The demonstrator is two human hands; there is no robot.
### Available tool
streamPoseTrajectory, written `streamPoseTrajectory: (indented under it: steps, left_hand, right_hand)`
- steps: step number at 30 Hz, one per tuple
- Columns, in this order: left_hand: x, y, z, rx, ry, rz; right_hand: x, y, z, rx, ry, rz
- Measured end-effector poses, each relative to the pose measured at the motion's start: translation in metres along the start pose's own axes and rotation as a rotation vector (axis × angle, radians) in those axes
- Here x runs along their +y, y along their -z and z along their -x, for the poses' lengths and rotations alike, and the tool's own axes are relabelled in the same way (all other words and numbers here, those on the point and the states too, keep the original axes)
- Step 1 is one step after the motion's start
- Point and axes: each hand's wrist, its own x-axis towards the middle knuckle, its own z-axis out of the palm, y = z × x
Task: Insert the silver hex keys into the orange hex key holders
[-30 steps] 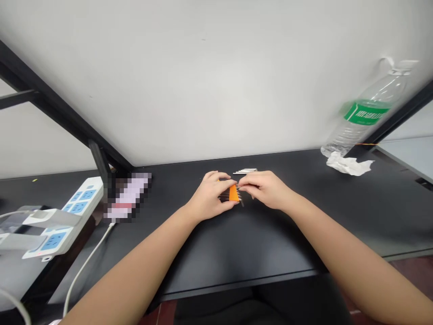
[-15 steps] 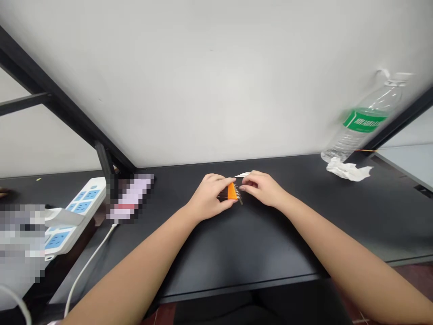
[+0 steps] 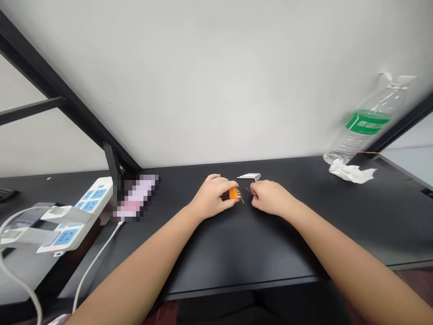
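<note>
My left hand [image 3: 212, 197] is closed on an orange holder [image 3: 233, 193] with several thin metal hex keys sticking out of it, resting on the black desk [image 3: 237, 243]. A short way to its right, my right hand [image 3: 269, 197] is closed in a pinch on a small thin metal key, its tip just showing by the thumb. Just behind the hands, a row of several silver hex keys [image 3: 249, 176] lies on the desk.
A clear plastic bottle with a green label [image 3: 364, 122] stands at the back right beside a crumpled white tissue [image 3: 352, 172]. A white power strip with blue sockets [image 3: 79, 212] and its cable lie at the left. A black frame post [image 3: 113, 169] rises near it.
My right hand has drawn away to the right from the orange holder, pinching a thin key. The left hand has kept hold of the holder. The row of silver keys is now uncovered.
</note>
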Motion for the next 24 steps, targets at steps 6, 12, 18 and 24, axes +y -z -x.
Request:
streamPoseTrajectory:
  steps: [6, 12, 18, 24]
  left_hand:
    - [0.001, 0.000, 0.000, 0.012, 0.116, 0.070]
    - [0.001, -0.002, -0.002, -0.023, 0.087, 0.035]
    - [0.003, -0.001, -0.002, -0.044, 0.074, 0.052]
    - [0.004, 0.001, -0.002, -0.035, 0.083, 0.061]
  right_hand:
    - [0.004, 0.016, 0.004, 0.149, 0.109, -0.376]
    - [0.003, 0.012, 0.003, 0.234, 0.158, -0.432]
    - [0.002, 0.011, 0.003, 0.251, 0.180, -0.428]
    - [0.002, 0.012, 0.004, 0.242, 0.231, -0.432]
